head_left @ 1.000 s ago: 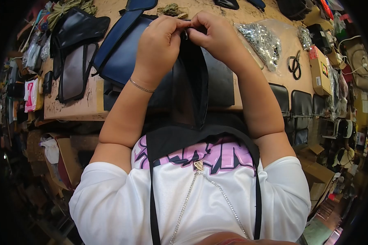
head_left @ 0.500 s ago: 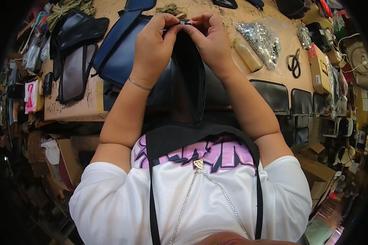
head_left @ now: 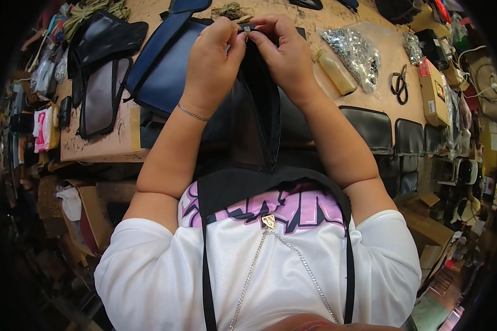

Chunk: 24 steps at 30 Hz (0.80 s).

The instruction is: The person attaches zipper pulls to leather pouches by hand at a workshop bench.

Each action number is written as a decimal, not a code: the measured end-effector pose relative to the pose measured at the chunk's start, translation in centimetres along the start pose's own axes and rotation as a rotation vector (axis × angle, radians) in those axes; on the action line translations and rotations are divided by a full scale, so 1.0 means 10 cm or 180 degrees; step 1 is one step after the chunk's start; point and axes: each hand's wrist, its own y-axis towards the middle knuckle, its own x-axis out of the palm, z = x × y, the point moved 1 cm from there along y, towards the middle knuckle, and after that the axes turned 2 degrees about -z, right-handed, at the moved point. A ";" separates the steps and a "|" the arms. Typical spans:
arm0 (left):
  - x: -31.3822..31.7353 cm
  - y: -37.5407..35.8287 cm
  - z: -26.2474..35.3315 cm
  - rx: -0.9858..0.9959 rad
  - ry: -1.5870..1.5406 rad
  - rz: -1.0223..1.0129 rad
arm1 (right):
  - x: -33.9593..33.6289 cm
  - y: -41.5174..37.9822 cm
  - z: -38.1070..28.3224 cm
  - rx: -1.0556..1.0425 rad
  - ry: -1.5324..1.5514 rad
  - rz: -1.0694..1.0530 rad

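Observation:
A black bag (head_left: 266,110), seemingly leather-like and gaping along its length, hangs from the table edge toward my apron. At its upper end a small silvery metal piece (head_left: 247,30) shows between my fingertips. My left hand (head_left: 212,63) is closed in a pinch at the left side of that metal piece. Closed too, my right hand (head_left: 284,58) grips the bag's upper end from the right, thumb against the metal piece. Exactly how the metal piece sits on the bag's edge is hidden by the fingers.
Dark blue pieces (head_left: 168,71) and black-edged panels (head_left: 102,99) lie at the left. At the right are a bottle (head_left: 337,73), a plastic bag of shiny metal parts (head_left: 356,55), scissors (head_left: 399,84) and a carton (head_left: 433,94). Black panels (head_left: 367,129) line the table's front edge.
Both hands have shifted slightly right with the bag's upper end. My left fingers have drawn a little apart from the right ones, and the lower tip of the bag has swung slightly right.

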 end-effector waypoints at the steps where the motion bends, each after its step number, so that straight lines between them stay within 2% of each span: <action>1: 0.00 -0.01 -0.02 -0.0047 -0.0071 -0.0006 | 0.00 0.00 -0.01 0.0037 0.0005 -0.0046; 4: 0.01 -0.01 -0.09 0.0039 -0.0239 0.0034 | 0.01 0.00 -0.02 -0.0072 0.0026 0.0008; 7: 0.02 -0.03 -0.07 -0.0133 -0.0662 0.0204 | 0.02 0.00 -0.01 -0.0081 0.0096 0.0087; 10: 0.01 -0.04 -0.12 -0.0019 -0.0462 0.0251 | 0.03 0.01 0.01 -0.0066 0.0034 0.0077; 19: -0.07 -0.01 0.01 -0.0268 0.0075 -0.0021 | 0.03 0.04 0.03 -0.0116 -0.0149 -0.0068; 24: -0.04 -0.02 -0.04 -0.0205 -0.0326 0.0176 | 0.03 0.06 0.08 -0.0431 -0.0113 0.0033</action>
